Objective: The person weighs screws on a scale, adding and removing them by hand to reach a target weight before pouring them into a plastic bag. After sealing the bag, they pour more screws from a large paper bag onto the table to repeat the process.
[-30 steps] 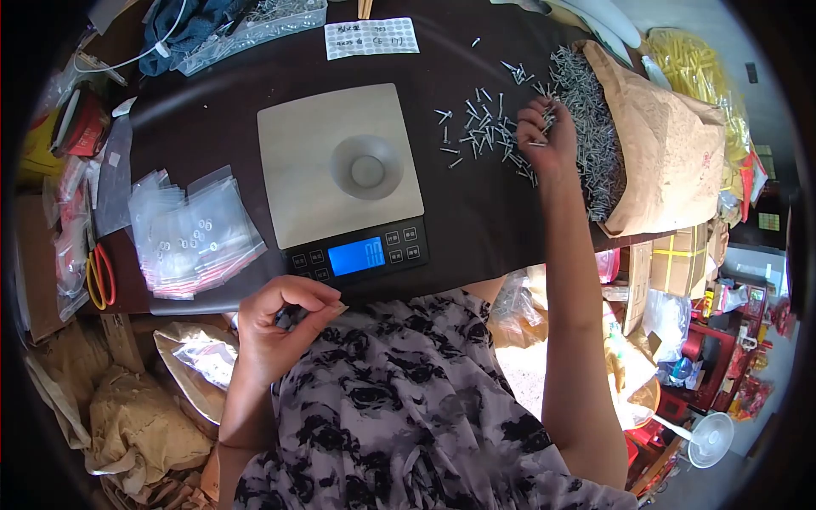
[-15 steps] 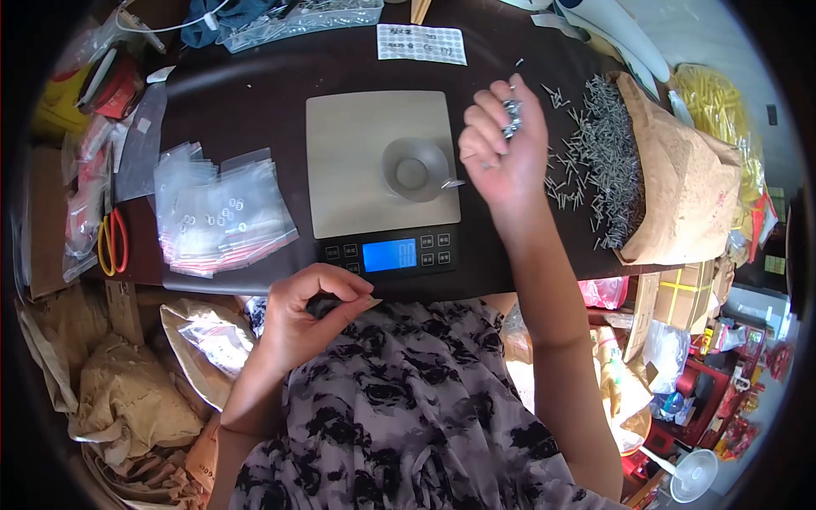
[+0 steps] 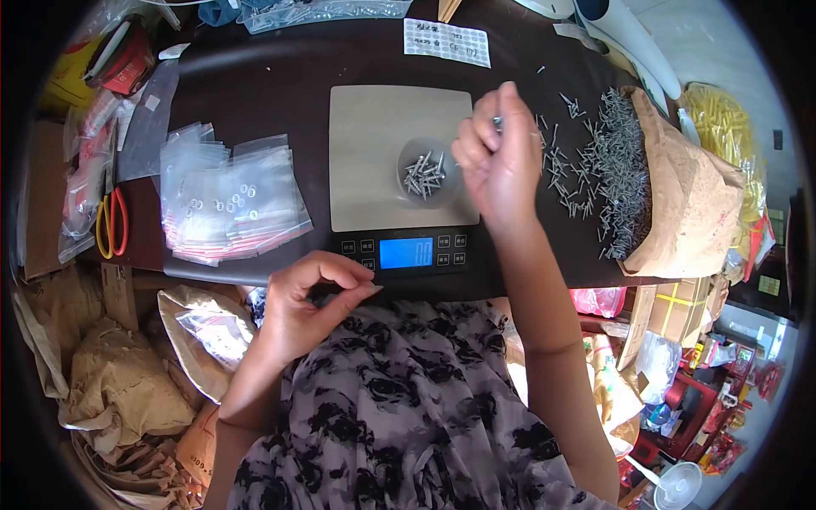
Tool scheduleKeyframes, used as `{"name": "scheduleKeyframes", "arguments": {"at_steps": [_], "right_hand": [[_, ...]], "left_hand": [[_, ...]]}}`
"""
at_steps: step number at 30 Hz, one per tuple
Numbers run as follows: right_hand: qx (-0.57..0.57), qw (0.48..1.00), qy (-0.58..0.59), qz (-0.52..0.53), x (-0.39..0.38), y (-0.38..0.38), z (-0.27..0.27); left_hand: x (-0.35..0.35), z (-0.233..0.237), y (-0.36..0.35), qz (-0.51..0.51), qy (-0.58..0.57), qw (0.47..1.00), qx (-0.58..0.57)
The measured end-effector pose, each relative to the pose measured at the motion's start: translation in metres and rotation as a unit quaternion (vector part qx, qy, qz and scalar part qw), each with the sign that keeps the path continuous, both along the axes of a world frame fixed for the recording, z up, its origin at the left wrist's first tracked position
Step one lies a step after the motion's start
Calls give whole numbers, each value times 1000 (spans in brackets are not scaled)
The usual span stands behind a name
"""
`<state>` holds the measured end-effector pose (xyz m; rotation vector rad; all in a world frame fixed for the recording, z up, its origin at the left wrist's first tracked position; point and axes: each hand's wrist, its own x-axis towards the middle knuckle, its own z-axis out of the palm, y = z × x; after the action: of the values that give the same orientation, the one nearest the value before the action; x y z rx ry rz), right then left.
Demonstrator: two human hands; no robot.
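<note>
Right grip loosely curled beside cup of screws, contents unclear; left grip pinched shut.

Pale lilac-grey top, black floral print; arms bare, sleeveless

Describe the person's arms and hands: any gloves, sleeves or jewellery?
Both the left hand and right hand are bare, no gloves. No ring, watch or bracelet shows. The forearms are uncovered, no sleeve in view. The top is pale grey-lilac with black flower print.
</note>
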<state>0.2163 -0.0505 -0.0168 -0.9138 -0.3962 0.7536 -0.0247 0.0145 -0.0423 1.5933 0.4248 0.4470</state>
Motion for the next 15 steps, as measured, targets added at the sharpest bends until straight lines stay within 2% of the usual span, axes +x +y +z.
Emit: {"name": "scheduleKeyframes", "arguments": {"at_steps": [5, 8, 9, 11, 15], "right_hand": [[130, 981, 130, 65, 39, -30, -4], [90, 990, 96, 57, 61, -54, -9], [48, 996, 70, 30, 64, -61, -10], [-37, 999, 19, -22, 67, -72, -12], [-18, 991, 120, 48, 77, -84, -24]], "left_hand": [[-8, 6, 14, 85, 14, 996, -10], [-19, 1, 33, 125, 52, 983, 124], [-21, 0, 36, 147, 58, 980, 124], [-25, -1, 45, 152, 67, 965, 203], [-23, 0, 50, 126, 99, 918, 363]]}}
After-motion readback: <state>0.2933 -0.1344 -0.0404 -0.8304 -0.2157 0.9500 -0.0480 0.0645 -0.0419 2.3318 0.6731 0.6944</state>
